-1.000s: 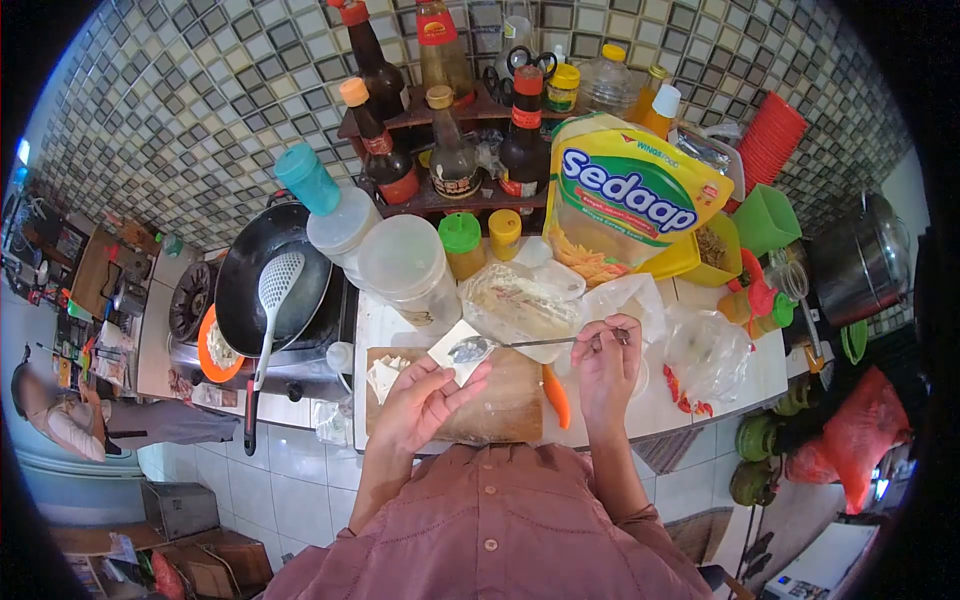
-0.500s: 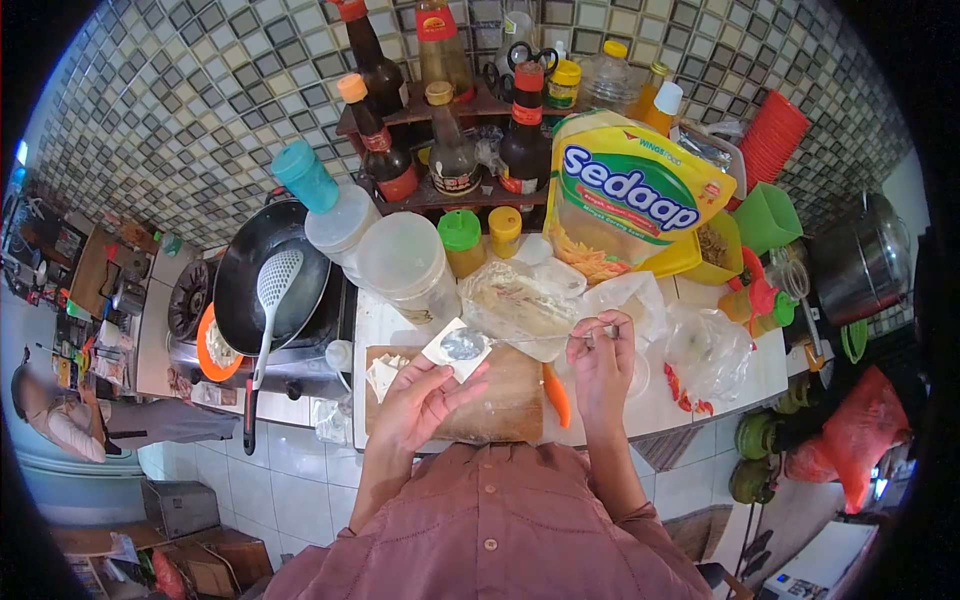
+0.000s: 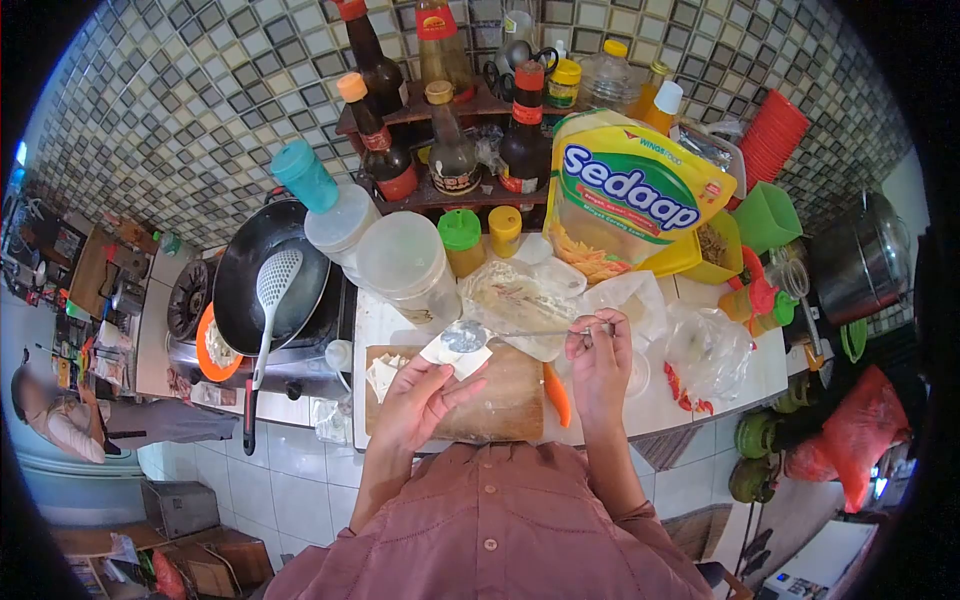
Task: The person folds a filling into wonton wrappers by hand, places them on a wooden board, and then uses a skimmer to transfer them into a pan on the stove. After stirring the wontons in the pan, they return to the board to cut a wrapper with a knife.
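Observation:
A square, pale dough wrapper (image 3: 471, 366) lies across the fingers of my left hand (image 3: 412, 405), its thumb pressing down on the near edge. Pinched in the fingertips of my right hand (image 3: 600, 372) is the handle of a metal spoon (image 3: 464, 337). The spoon's bowl rests over the wrapper, overlapping its far half. Both hands are above the wooden cutting board (image 3: 505, 405), where more pale wrappers (image 3: 384, 376) lie at the left. An orange, carrot-like object (image 3: 556, 393) sits at the board's right edge. Behind the spoon is a clear plastic bag (image 3: 520, 300) with pale contents.
A black wok (image 3: 250, 325) with a white slotted turner (image 3: 278, 280) is at the left. Clear tubs (image 3: 402, 255), sauce bottles (image 3: 452, 150) and a large Sedaap pouch (image 3: 640, 180) line the back. Red chili pieces (image 3: 685, 392) lie at the right. A person (image 3: 75, 410) stands far left.
The spoon's bowl has shifted slightly left and up over the wrapper, and its handle has turned a little. My left hand stays nearly still with the wrapper.

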Demonstrator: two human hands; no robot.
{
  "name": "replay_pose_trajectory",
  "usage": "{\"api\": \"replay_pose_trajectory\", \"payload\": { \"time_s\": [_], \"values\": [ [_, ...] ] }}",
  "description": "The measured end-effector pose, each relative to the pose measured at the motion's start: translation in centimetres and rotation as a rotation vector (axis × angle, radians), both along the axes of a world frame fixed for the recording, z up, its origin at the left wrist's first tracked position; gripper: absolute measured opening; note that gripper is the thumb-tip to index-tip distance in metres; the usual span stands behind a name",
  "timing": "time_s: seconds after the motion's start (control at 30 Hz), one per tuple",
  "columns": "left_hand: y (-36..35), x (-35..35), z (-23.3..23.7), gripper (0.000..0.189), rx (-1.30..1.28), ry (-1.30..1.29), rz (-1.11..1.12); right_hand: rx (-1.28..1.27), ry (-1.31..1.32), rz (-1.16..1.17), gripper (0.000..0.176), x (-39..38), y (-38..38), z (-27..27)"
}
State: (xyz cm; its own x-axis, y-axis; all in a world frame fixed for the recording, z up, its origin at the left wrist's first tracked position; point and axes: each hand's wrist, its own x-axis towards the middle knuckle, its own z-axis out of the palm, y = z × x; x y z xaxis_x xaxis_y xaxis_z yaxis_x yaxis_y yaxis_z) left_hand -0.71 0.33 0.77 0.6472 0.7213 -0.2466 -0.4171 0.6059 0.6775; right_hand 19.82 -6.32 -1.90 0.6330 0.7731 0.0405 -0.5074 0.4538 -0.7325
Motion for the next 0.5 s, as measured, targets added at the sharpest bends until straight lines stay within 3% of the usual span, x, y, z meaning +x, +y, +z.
{"api": "replay_pose_trajectory", "payload": {
  "time_s": [0.27, 0.5],
  "values": [
    [0.0, -0.1, -0.5, 0.033, 0.02, -0.003, -0.019, 0.05, 0.048, -0.069, 0.012, 0.3, 0.1, -0.4],
    [-0.1, 0.4, -0.3, 0.034, 0.052, 0.127, -0.015, -0.103, -0.119, -0.202, 0.009, 1.4, 0.5, -1.9]
  ]
}}
